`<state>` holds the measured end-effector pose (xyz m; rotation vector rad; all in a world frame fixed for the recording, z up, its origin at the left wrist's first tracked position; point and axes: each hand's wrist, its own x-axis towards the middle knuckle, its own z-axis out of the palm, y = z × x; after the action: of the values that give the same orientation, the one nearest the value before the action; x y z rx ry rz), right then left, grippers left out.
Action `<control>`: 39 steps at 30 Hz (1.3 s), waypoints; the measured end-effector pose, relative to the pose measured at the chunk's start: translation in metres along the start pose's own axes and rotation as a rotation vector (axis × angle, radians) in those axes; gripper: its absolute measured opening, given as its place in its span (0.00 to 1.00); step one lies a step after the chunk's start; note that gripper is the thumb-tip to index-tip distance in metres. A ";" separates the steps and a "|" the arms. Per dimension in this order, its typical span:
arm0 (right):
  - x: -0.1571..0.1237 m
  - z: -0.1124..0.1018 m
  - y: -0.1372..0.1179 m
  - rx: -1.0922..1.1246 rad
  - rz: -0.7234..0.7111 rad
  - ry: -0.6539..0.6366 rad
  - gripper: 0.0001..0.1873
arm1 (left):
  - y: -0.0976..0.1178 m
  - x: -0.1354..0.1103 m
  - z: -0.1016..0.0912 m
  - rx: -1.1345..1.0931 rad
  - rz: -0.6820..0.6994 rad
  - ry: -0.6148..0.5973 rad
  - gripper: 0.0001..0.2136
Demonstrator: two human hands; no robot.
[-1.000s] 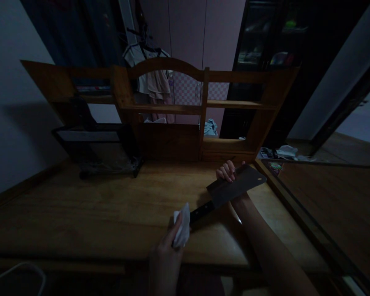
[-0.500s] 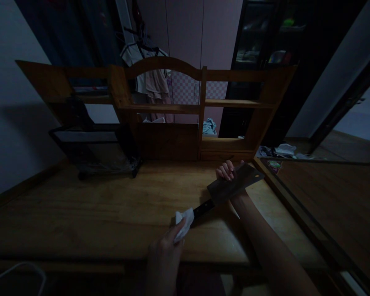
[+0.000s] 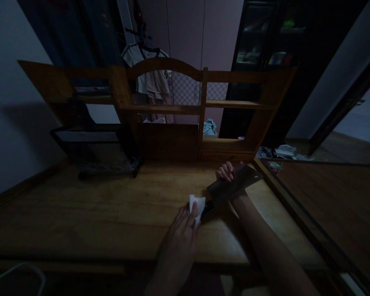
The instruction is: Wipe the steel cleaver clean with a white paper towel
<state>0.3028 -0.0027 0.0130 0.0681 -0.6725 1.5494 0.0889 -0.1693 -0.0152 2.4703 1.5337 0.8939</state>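
My right hand [image 3: 227, 172] grips the blade of a dark cleaver [image 3: 234, 186] by its spine, fingers curled over the top edge, holding it just above the wooden desk [image 3: 111, 209]. My left hand [image 3: 181, 230] is closed on a folded white tissue [image 3: 196, 206] wrapped round the cleaver's black handle, close to where the blade starts. Most of the handle is hidden under the tissue and my fingers.
A wooden shelf hutch [image 3: 166, 107] stands along the back of the desk. A black rack [image 3: 95, 144] sits at the back left. A second dark table [image 3: 333, 205] adjoins on the right, with small clutter [image 3: 280, 154] at its far corner. The room is dim.
My left hand has slid the tissue up along the handle toward the blade. The right hand and the cleaver have barely shifted.
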 end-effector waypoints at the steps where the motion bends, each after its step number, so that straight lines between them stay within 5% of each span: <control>1: 0.000 0.000 0.000 -0.006 0.001 0.004 0.29 | 0.003 0.002 0.004 -0.015 -0.007 -0.035 0.32; 9: 0.003 -0.012 0.002 -0.014 -0.012 0.016 0.29 | 0.022 0.011 0.003 -0.070 0.103 -0.090 0.35; 15: 0.002 -0.010 0.001 0.002 0.004 0.013 0.29 | 0.018 0.013 0.005 -0.053 0.122 -0.099 0.37; 22: 0.000 -0.008 0.000 -0.016 0.012 0.074 0.27 | 0.004 -0.005 -0.005 -0.047 0.029 -0.139 0.36; 26: 0.000 -0.009 -0.001 0.007 0.020 0.002 0.27 | 0.002 -0.013 -0.009 -0.036 -0.065 -0.141 0.32; 33: -0.002 -0.008 0.001 0.025 0.032 -0.035 0.25 | 0.023 -0.013 0.011 0.005 -0.185 0.032 0.32; 39: 0.001 -0.020 0.004 -0.011 0.031 -0.066 0.27 | 0.033 0.001 0.017 0.040 -0.161 0.051 0.32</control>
<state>0.3062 0.0074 -0.0038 0.1010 -0.7371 1.5781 0.1242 -0.1815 -0.0164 2.3261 1.7535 0.9143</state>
